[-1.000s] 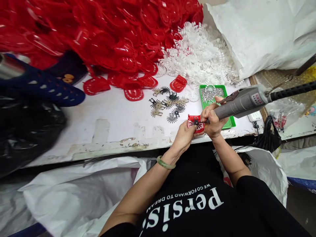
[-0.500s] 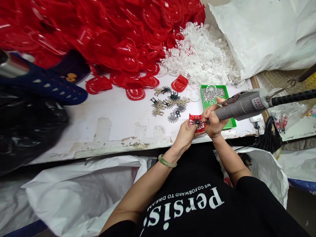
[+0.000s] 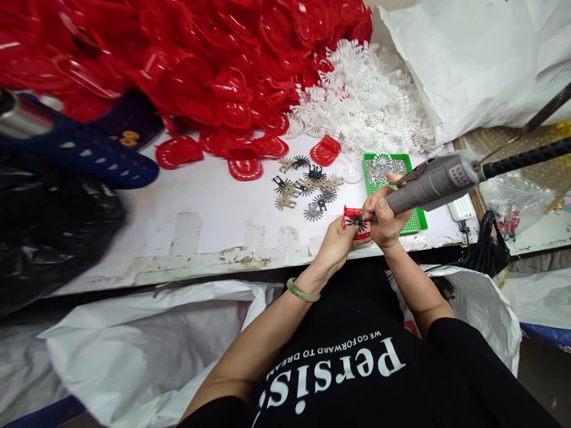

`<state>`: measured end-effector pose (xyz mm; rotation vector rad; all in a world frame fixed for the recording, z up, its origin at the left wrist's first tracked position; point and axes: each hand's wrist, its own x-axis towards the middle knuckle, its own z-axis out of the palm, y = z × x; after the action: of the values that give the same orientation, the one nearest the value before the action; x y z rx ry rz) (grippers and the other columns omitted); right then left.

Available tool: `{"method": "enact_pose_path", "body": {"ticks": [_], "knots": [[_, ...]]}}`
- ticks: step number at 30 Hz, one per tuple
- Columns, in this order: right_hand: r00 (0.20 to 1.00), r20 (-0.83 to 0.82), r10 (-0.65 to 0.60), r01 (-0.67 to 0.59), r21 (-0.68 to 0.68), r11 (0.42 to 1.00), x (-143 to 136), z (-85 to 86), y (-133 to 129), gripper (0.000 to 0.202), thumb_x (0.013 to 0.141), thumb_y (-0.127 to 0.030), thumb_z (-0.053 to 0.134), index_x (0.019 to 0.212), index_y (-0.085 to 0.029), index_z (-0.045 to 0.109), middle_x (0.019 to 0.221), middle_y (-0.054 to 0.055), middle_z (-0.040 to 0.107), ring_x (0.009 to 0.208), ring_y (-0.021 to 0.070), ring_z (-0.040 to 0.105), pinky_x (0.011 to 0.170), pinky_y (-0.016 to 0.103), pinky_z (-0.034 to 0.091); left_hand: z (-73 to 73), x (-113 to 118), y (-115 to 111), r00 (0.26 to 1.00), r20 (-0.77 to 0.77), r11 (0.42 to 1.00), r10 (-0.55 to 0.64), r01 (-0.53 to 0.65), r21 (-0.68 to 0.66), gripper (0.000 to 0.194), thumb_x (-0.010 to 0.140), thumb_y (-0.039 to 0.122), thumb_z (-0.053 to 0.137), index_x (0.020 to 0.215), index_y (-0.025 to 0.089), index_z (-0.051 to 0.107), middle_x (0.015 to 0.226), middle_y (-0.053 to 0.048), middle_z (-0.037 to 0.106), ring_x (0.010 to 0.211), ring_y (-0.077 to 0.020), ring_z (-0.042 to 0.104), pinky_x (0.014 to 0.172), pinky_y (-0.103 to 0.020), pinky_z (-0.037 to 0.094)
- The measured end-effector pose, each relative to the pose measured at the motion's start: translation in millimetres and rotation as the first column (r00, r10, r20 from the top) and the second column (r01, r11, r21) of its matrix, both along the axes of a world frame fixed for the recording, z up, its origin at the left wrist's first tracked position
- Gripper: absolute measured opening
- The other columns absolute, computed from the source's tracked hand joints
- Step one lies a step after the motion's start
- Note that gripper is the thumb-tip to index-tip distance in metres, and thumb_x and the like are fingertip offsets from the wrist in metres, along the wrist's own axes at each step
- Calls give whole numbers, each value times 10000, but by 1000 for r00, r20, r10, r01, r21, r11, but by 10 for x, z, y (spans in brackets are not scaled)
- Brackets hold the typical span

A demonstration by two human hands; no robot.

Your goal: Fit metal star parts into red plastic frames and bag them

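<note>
Near the table's front edge, my left hand (image 3: 339,239) grips a red plastic part (image 3: 351,213) with a black spoked piece (image 3: 357,222) lying on it. My right hand (image 3: 386,217) is wrapped round a grey electric screwdriver (image 3: 430,185). Its tip reaches the red part, though my fingers partly hide the contact. Just behind my right hand stands a green perforated tray (image 3: 418,220) with many small metal screws (image 3: 386,171) in it. To the left of the tray lie several loose spoked pieces (image 3: 313,211) in black, grey and tan.
A big heap of red plastic parts (image 3: 191,77) fills the back left, beside a pile of white spoked pieces (image 3: 366,101). One red part (image 3: 325,150) lies apart. A black bag (image 3: 49,232) sits at left; a white sack (image 3: 156,339) hangs open below the edge.
The screwdriver's rear end has swung up and slightly left, so the tool tilts more steeply. My left hand and the red part have barely moved.
</note>
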<state>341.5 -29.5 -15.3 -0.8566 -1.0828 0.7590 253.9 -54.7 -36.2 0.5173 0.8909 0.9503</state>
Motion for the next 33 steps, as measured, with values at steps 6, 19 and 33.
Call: {"method": "enact_pose_path", "body": {"ticks": [6, 19, 33], "knots": [[1000, -13, -14, 15, 56, 998, -2, -33, 25, 340, 811, -469, 628, 1038, -219, 592, 607, -74, 422, 431, 66, 443, 439, 226, 420, -18, -9, 3, 1000, 3, 1000, 1, -1, -2, 246, 688, 157, 628, 924, 120, 566, 802, -27, 685, 689, -168, 684, 696, -358, 612], [999, 31, -29, 29, 15, 999, -13, -24, 18, 405, 812, -534, 607, 1075, -227, 575, 623, -64, 401, 442, 75, 432, 445, 236, 435, -15, -34, 37, 1000, 10, 1000, 11, -11, -15, 236, 682, 120, 600, 916, 110, 569, 780, -22, 674, 660, -151, 675, 679, -343, 614], [1000, 27, -14, 13, 26, 1000, -13, -13, 19, 417, 812, -538, 614, 1090, -229, 587, 621, -65, 379, 440, 66, 400, 447, 227, 413, -5, -44, 71, 1000, 21, 1000, 13, -12, -16, 226, 668, 131, 609, 891, 111, 579, 793, -29, 670, 699, -155, 674, 729, -377, 616]]}}
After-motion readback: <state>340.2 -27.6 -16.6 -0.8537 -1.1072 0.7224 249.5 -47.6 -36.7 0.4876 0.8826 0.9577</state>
